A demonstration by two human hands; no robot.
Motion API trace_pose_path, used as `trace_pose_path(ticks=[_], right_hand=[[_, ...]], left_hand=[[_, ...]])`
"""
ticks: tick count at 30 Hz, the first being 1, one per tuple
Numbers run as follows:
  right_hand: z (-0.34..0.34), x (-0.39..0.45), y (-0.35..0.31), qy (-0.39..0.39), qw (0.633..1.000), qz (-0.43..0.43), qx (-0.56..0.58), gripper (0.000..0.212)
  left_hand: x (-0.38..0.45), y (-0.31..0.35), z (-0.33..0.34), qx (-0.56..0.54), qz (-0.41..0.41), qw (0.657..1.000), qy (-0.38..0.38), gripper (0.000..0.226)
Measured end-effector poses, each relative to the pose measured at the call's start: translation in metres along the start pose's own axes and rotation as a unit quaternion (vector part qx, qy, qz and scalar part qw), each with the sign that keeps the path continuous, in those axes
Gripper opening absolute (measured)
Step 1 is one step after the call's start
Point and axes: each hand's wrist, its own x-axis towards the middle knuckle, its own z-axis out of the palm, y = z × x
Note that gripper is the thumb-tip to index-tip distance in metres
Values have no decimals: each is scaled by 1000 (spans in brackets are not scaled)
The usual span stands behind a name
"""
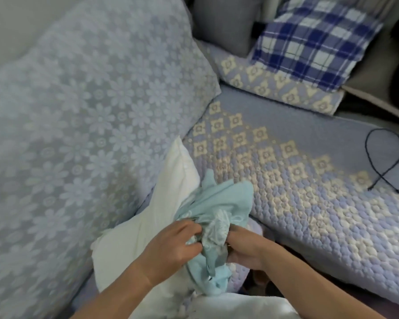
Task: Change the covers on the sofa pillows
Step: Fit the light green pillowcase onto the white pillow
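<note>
A bare white pillow insert [157,217] lies on the sofa seat against the backrest. A light blue pillow cover [219,203] with white lace trim is bunched at its right side. My left hand [175,242] grips the bunched cover from the left, fingers curled into the fabric. My right hand [244,247] holds the same cover from the right, its fingers partly hidden under the cloth. A second white piece of fabric [240,305] shows at the bottom edge.
A blue-and-white plaid pillow [313,40] leans at the far corner beside a grey cushion [224,21]. The sofa backrest [78,111] wears a pale floral cover. A quilted blue seat cover [309,180] carries a thin black cord loop [382,155] at the right.
</note>
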Motion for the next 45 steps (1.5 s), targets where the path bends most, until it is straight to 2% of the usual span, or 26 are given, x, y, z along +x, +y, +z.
trace_pose_path(ticks=[3,5,7,8,10,13,15,17,18,20,21,22,23,24,25,26,29,30,32,33,35,37,39,41,43,45], right_hand=[[24,-12,9,-10,998,32,50,29],[41,-21,8,-33,998,45,5,30],[72,-33,-4,-55,997,14,-44,31],[82,-38,-12,-45,998,-19,-46,30],[104,-56,-31,-7,993,-103,-48,25],[147,-89,-74,-6,969,-241,-54,31],[169,-102,-97,-10,951,-303,-64,30],[181,-102,-105,-7,948,-305,-87,32],[183,-100,-106,-3,950,-297,-97,33],[184,-96,-100,13,954,-278,-113,34],[182,-93,-94,17,955,-267,-130,32],[182,-92,-90,15,952,-258,-164,28],[182,-90,-88,16,944,-258,-207,27],[181,-89,-87,20,930,-264,-255,30],[181,-87,-88,28,914,-274,-298,35],[181,-87,-91,37,899,-284,-331,40],[185,-93,-103,26,871,-305,-383,48],[185,-94,-105,14,868,-310,-389,49],[189,-99,-103,-18,856,-315,-410,46],[192,-100,-100,-28,842,-320,-434,45],[195,-104,-92,-34,818,-339,-464,46],[192,-108,-91,-13,832,-358,-424,47],[187,-113,-93,-6,854,-361,-373,47],[187,-114,-90,-10,862,-352,-366,44],[195,-110,-81,-17,865,-331,-378,40],[205,-103,-75,-24,872,-305,-382,36]], left_hand=[[-31,20,-20,11,-58,998,36,11],[-41,32,-26,-2,-65,997,44,12],[-50,43,-46,-57,-133,987,75,7],[-45,46,-60,-101,-186,971,108,7],[-34,51,-105,-203,-297,915,182,23],[-19,54,-173,-300,-361,823,321,36],[-20,57,-195,-290,-367,800,377,40],[-39,60,-196,-258,-403,782,400,37],[-52,58,-192,-315,-427,741,412,43],[-65,63,-192,-513,-461,579,435,44],[-69,64,-187,-556,-496,524,413,33],[-70,67,-182,-545,-540,515,382,23],[-69,69,-179,-510,-579,532,348,23],[-65,72,-176,-465,-603,560,326,30],[-59,76,-178,-453,-608,559,337,37],[-55,78,-181,-481,-592,535,363,38],[-61,84,-199,-684,-482,347,424,42],[-65,85,-205,-721,-455,299,428,44],[-78,82,-207,-755,-428,274,414,47],[-80,78,-209,-751,-432,280,413,46],[-88,64,-212,-703,-472,327,420,38],[-109,47,-206,-606,-555,361,442,29],[-145,35,-185,-423,-686,419,418,22],[-177,35,-152,-227,-789,464,333,24],[-184,46,-127,-125,-814,508,251,18],[-170,64,-121,-80,-785,541,291,21]])
